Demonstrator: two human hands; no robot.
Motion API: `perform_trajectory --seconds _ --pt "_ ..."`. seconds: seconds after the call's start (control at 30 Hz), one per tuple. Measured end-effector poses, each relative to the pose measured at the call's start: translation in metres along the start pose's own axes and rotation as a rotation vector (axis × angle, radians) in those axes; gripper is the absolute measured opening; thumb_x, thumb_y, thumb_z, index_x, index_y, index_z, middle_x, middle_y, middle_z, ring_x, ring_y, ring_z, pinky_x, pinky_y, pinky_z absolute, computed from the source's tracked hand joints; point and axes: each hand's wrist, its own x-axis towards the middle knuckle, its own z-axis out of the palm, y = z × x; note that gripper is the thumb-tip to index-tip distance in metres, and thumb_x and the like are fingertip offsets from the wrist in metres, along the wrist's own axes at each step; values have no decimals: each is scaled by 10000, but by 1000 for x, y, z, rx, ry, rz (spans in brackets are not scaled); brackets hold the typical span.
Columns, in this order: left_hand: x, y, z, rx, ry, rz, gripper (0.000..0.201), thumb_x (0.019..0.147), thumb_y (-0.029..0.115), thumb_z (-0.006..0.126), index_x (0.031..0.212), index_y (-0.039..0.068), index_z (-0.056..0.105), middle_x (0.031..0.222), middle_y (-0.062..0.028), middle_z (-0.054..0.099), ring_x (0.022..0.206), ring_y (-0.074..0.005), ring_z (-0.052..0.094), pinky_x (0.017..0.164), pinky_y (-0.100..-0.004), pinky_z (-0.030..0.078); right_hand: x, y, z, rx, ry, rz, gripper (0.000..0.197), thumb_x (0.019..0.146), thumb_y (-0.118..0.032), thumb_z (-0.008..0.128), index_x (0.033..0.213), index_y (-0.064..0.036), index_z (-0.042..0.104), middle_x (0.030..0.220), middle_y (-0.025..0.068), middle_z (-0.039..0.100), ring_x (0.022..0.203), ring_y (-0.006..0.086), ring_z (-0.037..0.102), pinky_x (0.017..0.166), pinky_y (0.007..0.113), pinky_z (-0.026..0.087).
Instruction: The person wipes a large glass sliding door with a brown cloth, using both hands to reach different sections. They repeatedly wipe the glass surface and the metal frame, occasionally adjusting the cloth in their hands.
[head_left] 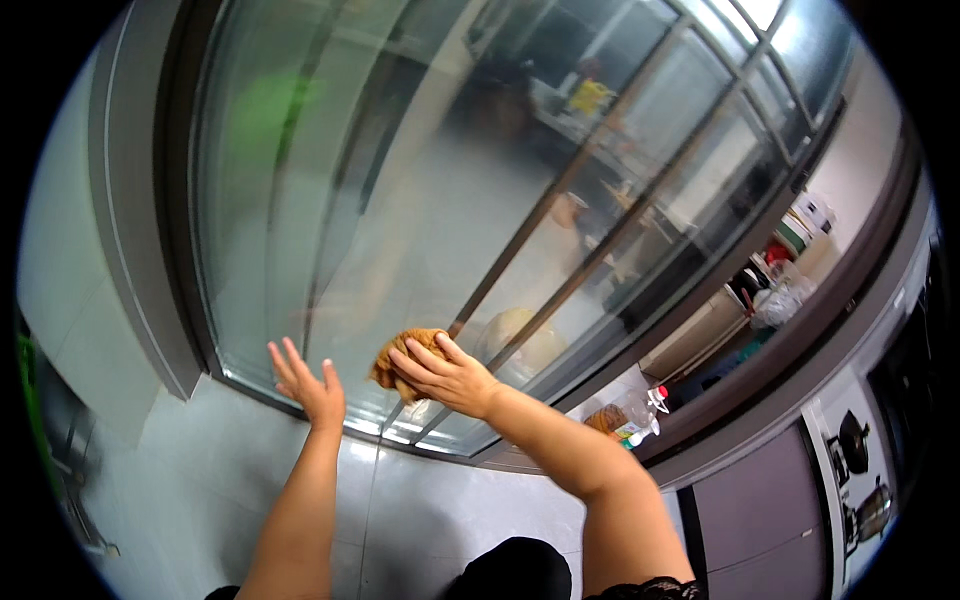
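A large glass window point(400, 180) in a dark grey frame point(135, 230) fills the upper view. My right hand point(440, 372) presses a crumpled orange-brown cloth point(398, 356) against the lower part of the pane. My left hand point(308, 384) lies flat and open against the glass near the bottom edge of the frame, just left of the cloth. Both forearms come up from the lower edge. The glass reflects my body and the cloth.
White tiled wall point(400, 510) lies below the window. At the right stands a bottle point(632, 412) near the sill. A grey cabinet point(750, 510) and a stove with a pot and a kettle point(868, 480) lie at the far right.
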Motion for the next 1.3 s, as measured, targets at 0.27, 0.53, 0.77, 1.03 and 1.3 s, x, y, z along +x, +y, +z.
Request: perform_trajectory --seconds 0.27,0.53,0.77,1.03,1.3 --pt "-22 66 -10 -17 -193 491 714 882 247 605 1512 118 295 1597 -217 87 1472 -424 71 1091 -686 28 -43 331 -193 -456 269 601 449 806 -254 676 1247 -200 611 1381 103 486 1295 371 416 1010 620 321" --pt "-63 88 12 24 -431 536 802 829 291 686 1515 144 296 1583 -273 26 1454 -485 0 1046 -739 -9 4 282 -156 -315 577 757 539 727 -262 779 1232 -190 604 1397 134 457 1278 405 386 1063 523 293" --pt "-67 101 8 5 -451 501 838 827 314 693 1521 141 257 1575 -289 -6 1444 -506 -26 1017 -769 -2 9 346 -181 -264 612 867 403 776 -194 717 1169 -249 650 1339 118 520 1228 390 452 1034 660 265" --pt "-58 90 0 66 -525 528 863 801 298 722 1515 120 272 1578 -286 5 1446 -501 -24 1020 -767 -5 -2 306 -163 -318 641 1015 505 750 -229 766 1230 -218 610 1323 160 455 1257 386 401 1077 504 281" --pt "-67 93 4 35 -538 531 869 794 289 737 1517 143 278 1588 -260 21 1460 -470 -25 1022 -766 -13 36 417 -218 -427 667 1238 497 765 -327 711 1238 -198 629 1337 176 506 1241 401 451 1045 516 354"
